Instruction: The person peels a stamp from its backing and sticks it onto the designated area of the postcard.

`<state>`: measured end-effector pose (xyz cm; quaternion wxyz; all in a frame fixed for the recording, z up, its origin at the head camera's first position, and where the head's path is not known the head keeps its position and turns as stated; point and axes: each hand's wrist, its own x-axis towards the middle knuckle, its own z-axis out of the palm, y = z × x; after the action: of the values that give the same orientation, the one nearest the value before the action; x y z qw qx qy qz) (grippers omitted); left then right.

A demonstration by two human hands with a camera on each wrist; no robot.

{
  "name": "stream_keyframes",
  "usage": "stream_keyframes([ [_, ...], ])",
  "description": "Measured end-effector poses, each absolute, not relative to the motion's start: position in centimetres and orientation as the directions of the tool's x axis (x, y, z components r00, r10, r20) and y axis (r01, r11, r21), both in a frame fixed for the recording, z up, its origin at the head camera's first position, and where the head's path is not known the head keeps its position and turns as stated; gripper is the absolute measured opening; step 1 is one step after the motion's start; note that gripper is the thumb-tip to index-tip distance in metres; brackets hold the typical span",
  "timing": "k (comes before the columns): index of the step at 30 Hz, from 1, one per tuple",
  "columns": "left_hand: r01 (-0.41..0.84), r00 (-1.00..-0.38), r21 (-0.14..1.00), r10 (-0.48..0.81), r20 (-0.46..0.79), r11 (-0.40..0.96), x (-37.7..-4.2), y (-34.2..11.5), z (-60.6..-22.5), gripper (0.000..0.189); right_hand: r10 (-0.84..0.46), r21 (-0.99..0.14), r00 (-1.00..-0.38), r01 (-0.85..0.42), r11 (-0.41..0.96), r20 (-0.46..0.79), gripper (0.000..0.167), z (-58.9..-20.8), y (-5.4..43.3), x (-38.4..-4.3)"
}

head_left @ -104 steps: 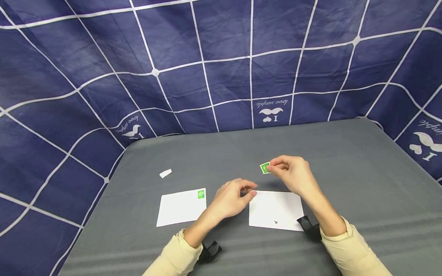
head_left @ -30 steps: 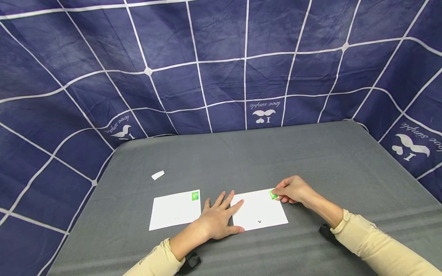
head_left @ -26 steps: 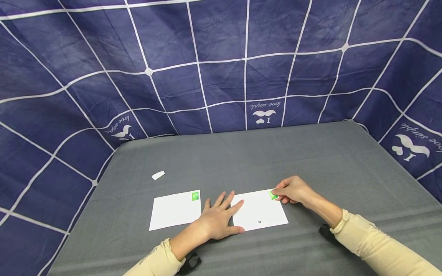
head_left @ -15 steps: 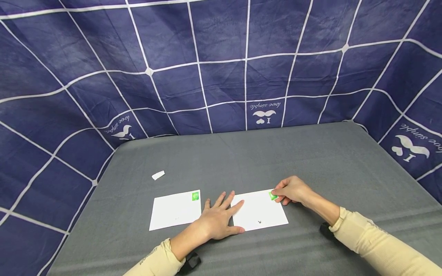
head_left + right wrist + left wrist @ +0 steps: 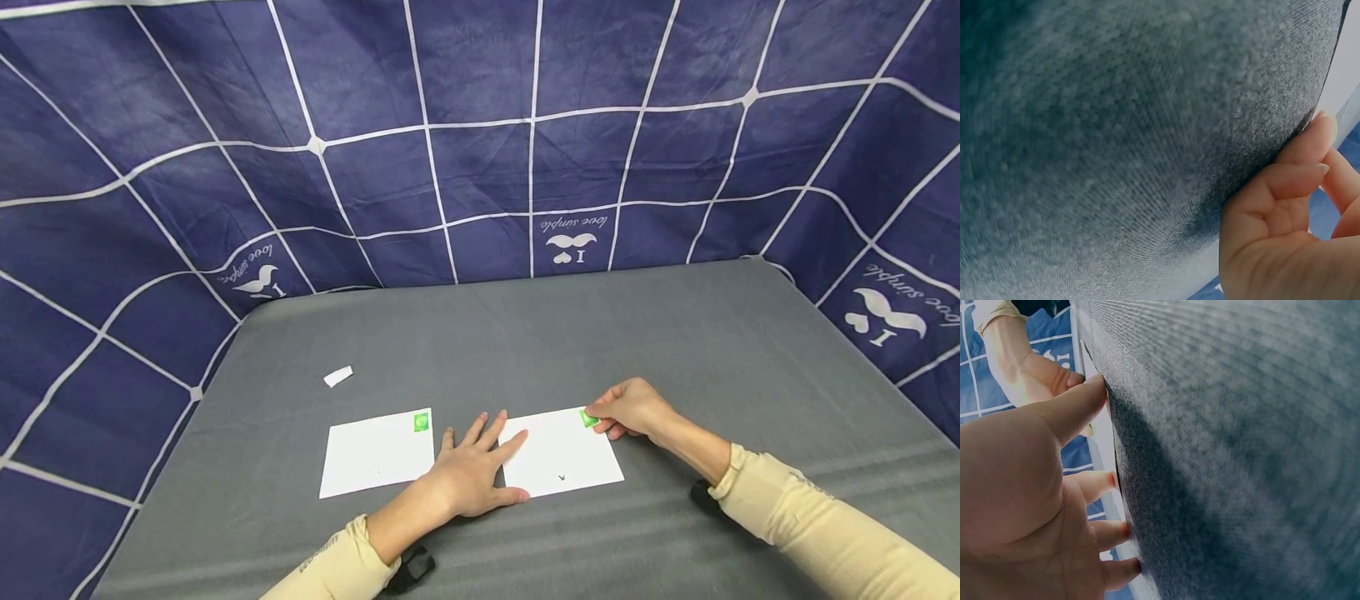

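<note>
In the head view a white envelope [image 5: 562, 454] with a small dark mark near its lower edge lies on the grey surface. My left hand [image 5: 471, 477] is spread, with thumb and index finger pressing on its left side. At the envelope's upper right corner my right hand [image 5: 637, 408] pinches a green stamp [image 5: 589, 420], its fingers partly covering it. The right wrist view shows the curled fingers of the right hand [image 5: 1291, 219] low at the cloth beside the white edge. To the left lies a second envelope [image 5: 375, 458] bearing its own green stamp [image 5: 422, 422].
A small white paper scrap [image 5: 338, 376] lies beyond the left envelope. Grey cloth [image 5: 480, 342] covers the work surface. Dark blue curtains [image 5: 480, 167] with white grid lines stand behind it and along both sides.
Since the oldest frame, my right hand has brought the stamp down onto the envelope's corner. My left hand has spread onto the envelope, which has turned slightly. Lately the stamp has shifted slightly left.
</note>
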<state>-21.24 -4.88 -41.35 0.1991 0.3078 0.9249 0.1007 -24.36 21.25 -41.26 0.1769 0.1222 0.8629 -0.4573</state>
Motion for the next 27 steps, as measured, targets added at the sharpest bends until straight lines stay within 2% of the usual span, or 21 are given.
stream_keyframes([
  [27,0.527,-0.732,0.315,0.610,-0.304,0.790,-21.32,-4.88,-41.16,0.076,0.046,-0.754,-0.915,0.357,0.551,-0.400,0.013,-41.06,21.08,-24.28],
])
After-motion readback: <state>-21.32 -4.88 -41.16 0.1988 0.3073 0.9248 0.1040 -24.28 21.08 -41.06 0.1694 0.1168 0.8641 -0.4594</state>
